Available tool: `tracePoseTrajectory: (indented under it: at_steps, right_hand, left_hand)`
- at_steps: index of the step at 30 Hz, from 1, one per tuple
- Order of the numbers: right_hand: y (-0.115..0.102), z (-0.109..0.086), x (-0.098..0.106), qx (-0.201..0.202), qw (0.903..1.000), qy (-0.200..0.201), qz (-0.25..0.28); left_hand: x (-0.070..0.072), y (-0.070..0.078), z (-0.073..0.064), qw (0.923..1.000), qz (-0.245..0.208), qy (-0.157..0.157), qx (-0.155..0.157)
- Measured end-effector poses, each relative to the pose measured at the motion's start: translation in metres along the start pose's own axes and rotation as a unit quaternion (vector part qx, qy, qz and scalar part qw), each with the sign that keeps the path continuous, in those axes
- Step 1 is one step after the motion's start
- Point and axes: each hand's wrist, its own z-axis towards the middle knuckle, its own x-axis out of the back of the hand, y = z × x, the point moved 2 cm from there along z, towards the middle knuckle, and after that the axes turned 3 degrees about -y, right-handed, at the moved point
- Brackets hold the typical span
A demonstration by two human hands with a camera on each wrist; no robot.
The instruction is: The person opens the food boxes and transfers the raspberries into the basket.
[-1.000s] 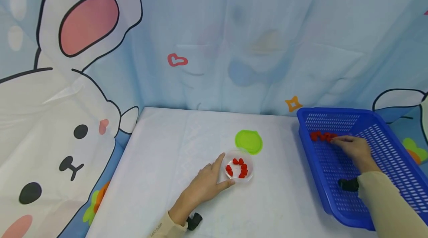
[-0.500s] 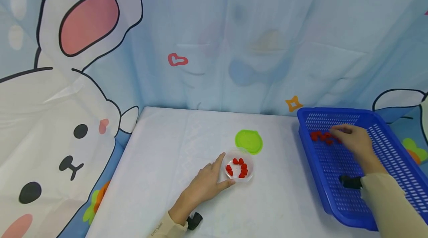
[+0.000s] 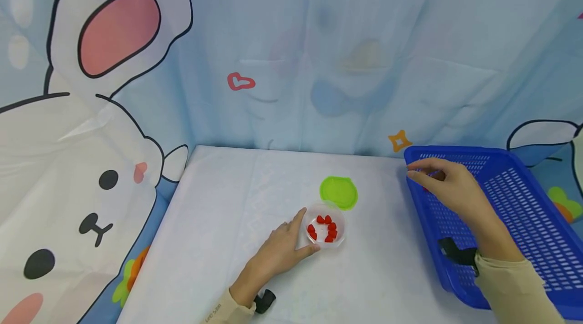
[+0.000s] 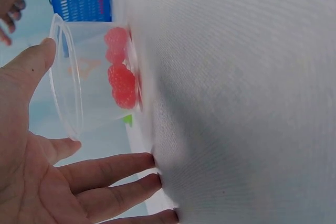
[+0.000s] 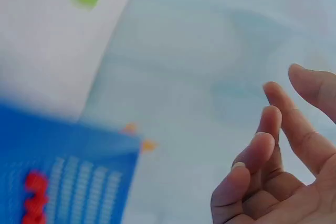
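Note:
My left hand (image 3: 280, 250) holds a clear plastic cup (image 4: 92, 108) standing on the white table, with thumb and index fingertip at opposite sides of its rim. Several red raspberries (image 4: 122, 80) lie on the cup's bottom. The other left fingers (image 4: 115, 171) reach down to the tabletop. Over the left rim of a blue basket (image 3: 430, 243) hovers my right hand (image 3: 448, 187), its fingers loosely bent. A gap shows between thumb and index finger, and no object is visible in them. More raspberries (image 5: 35, 198) lie in a row inside the basket, mostly hidden by this hand in the head view.
A green lid (image 3: 339, 192) lies flat just behind the cup. The basket fills the table's right side. Behind the table's back edge hangs a light blue printed curtain (image 3: 291, 61).
My right hand has risen from the raspberries in the basket and moved left to the rim, its fingers coming apart. The left hand and the cup stay where they were.

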Motion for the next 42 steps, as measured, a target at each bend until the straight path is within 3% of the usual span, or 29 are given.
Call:
tracePoseTrajectory:
  at_steps: [7,15,20,30,38,42]
  right_hand:
    - [-0.034,-0.005,-0.037,0.082,0.9965,0.001,0.017]
    - [-0.038,-0.004,-0.091,0.147,0.9879,0.012,0.047]
    - [-0.034,0.002,-0.118,0.144,0.9875,-0.009,0.063]
    - [-0.01,0.022,-0.176,0.098,0.9874,-0.08,0.095]
    - [-0.011,0.026,-0.201,0.133,0.9878,-0.072,0.036]
    - [-0.017,0.026,-0.207,0.122,0.9893,-0.076,-0.025]
  left_hand:
    - [0.0,-0.001,0.0,1.0,-0.001,0.005,-0.003]
    - [-0.003,-0.002,0.0,1.0,0.004,0.0,0.006]
    - [-0.003,-0.002,-0.001,0.9999,0.007,-0.002,0.007]
    - [0.0,-0.002,0.003,0.9999,0.013,-0.003,-0.003]
    - [0.001,-0.002,-0.001,0.9998,0.019,-0.002,-0.003]
    - [0.001,-0.002,-0.002,0.9999,0.013,-0.004,-0.002]
